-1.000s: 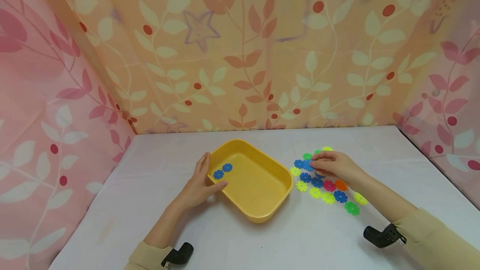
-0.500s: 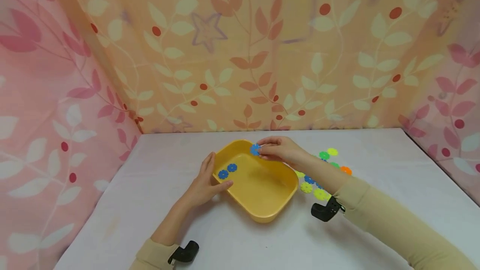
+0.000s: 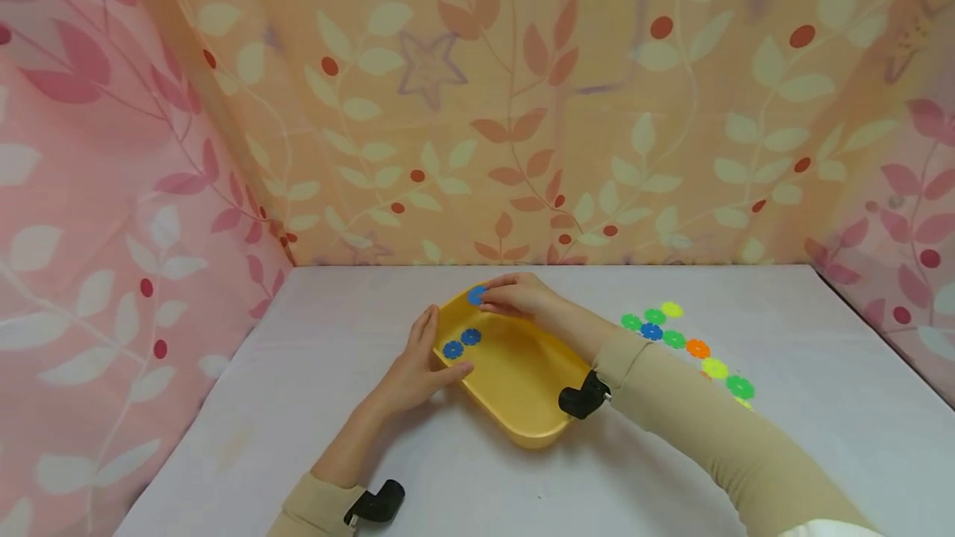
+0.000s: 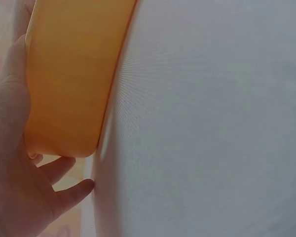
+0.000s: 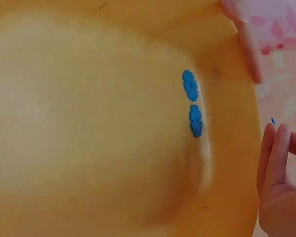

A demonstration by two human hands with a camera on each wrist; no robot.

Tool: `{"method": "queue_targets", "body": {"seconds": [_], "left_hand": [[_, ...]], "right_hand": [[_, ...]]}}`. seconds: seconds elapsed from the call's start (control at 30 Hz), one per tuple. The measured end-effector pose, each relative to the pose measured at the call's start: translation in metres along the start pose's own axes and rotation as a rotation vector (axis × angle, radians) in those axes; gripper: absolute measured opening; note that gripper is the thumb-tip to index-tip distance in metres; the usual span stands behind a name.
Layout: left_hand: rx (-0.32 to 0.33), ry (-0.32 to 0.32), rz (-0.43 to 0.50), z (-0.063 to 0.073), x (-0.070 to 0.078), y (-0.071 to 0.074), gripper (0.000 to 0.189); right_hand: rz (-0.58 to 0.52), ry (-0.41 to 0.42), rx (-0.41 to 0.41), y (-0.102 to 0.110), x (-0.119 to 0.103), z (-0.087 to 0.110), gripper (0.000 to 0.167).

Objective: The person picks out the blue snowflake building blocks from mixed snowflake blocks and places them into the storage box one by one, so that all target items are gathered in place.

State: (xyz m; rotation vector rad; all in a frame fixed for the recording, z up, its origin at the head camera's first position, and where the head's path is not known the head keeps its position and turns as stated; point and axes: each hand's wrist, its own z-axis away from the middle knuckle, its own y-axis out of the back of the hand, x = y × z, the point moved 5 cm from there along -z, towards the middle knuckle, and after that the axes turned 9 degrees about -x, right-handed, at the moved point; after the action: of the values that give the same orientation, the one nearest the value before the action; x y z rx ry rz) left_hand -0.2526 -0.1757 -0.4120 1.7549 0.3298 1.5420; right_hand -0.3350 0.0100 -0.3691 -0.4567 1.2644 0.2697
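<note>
A yellow plastic basin [image 3: 515, 379] sits on the white table. My left hand [image 3: 414, 367] holds its left side, thumb over the rim and the other fingers along the outside; the left wrist view shows the fingers round its wall [image 4: 71, 74]. Between thumb and fingertips, my right hand [image 3: 525, 297] pinches a blue flower-shaped plastic disc [image 3: 476, 296] over the basin's far corner. Only a sliver of that disc shows past the fingers in the right wrist view. Two more blue discs [image 3: 453, 350] lie side by side on the basin floor by the left wall.
Right of the basin, several loose discs lie on the table, among them a green disc [image 3: 740, 386], an orange disc [image 3: 698, 348] and a blue disc [image 3: 652, 331]. My right forearm hides part of this group. Patterned cloth [image 3: 418, 131] hangs behind the table.
My right hand has picked a blue disc from the pile and carried it left, over the basin to its far corner. My left hand keeps its hold on the basin.
</note>
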Motion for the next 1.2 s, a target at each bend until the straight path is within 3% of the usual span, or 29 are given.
{"method": "queue_targets", "body": {"seconds": [0.17, 0.5, 0.77, 0.97, 1.2], "left_hand": [[-0.001, 0.007, 0.004, 0.0, 0.0, 0.0, 0.114], [-0.006, 0.014, 0.002, 0.0, 0.0, -0.002, 0.114], [-0.003, 0.021, 0.0, 0.002, 0.001, 0.0, 0.115], [-0.003, 0.025, -0.003, 0.002, 0.001, 0.0, 0.115], [-0.007, 0.035, -0.006, 0.001, 0.002, 0.0, 0.114]], "right_hand": [[0.056, -0.062, 0.031, -0.003, 0.01, -0.007, 0.04], [0.298, -0.143, 0.116, -0.005, 0.023, 0.0, 0.032], [0.551, -0.1, 0.22, -0.005, 0.027, -0.004, 0.018], [0.701, -0.091, 0.237, -0.004, 0.027, -0.006, 0.013], [0.778, -0.069, 0.223, -0.002, 0.024, -0.003, 0.016]]}}
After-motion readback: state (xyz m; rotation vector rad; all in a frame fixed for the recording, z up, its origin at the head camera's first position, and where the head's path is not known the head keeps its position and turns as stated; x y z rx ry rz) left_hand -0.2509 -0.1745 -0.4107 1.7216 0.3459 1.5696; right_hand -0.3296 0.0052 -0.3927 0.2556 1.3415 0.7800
